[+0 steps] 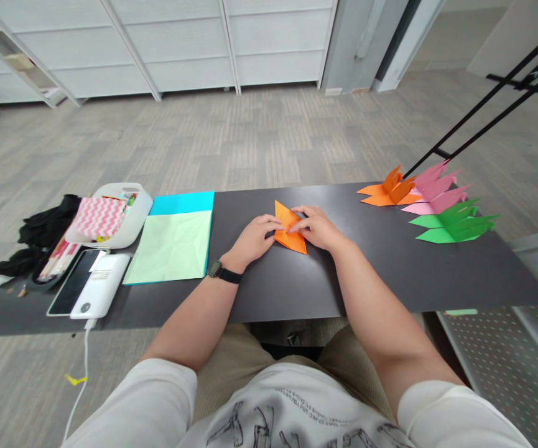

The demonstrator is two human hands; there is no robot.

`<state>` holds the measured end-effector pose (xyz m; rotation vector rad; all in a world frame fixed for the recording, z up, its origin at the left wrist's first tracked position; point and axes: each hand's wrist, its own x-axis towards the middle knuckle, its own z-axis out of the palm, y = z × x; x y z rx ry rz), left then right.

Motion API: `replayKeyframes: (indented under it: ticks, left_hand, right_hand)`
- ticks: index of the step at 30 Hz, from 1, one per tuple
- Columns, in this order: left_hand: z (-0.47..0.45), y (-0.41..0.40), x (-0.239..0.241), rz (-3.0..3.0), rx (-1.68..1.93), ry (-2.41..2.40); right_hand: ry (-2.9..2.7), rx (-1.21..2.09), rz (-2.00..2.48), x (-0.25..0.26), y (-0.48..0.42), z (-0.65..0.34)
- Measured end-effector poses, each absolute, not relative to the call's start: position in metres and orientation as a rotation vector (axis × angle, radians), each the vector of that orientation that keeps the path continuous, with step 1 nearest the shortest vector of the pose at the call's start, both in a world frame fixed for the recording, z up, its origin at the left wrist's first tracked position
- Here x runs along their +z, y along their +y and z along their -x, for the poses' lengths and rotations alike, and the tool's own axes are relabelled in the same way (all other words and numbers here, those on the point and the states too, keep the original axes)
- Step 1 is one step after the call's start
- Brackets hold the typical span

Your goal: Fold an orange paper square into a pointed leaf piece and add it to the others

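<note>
A folded piece of orange origami paper (297,244) lies on the dark table in front of me, with pointed corners at its top and bottom. My left hand (254,239) grips its left edge with bent fingers and wears a black watch at the wrist. From the other side, my right hand (320,228) has its fingers pressed together on the paper's middle and right edge. The fingers partly cover the folds. Finished-looking folded paper figures stand to the right: an orange one (388,188), a pink one (439,190) and a green one (455,223).
Light green sheets (170,246) lie over blue paper (185,203) left of my hands. Further left are a white basket (139,218), a phone (75,283), a white power bank (102,285) with a cable, and black cloth (47,221). A black metal stand (474,115) rises behind the figures.
</note>
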<state>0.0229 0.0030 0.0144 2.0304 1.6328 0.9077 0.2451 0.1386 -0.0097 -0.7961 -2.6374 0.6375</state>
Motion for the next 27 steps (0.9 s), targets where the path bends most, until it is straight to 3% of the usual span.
replayKeyframes:
  ticks: [7, 27]
  left_hand:
    - [-0.014, 0.006, 0.010, -2.120, 0.663, 1.735]
    - [-0.010, 0.005, -0.002, -1.922, 0.822, 2.011]
  right_hand:
    - [-2.653, 0.642, 0.817, -0.008, 0.135, -0.244]
    - [-2.635, 0.585, 0.901, -0.006, 0.117, -0.232]
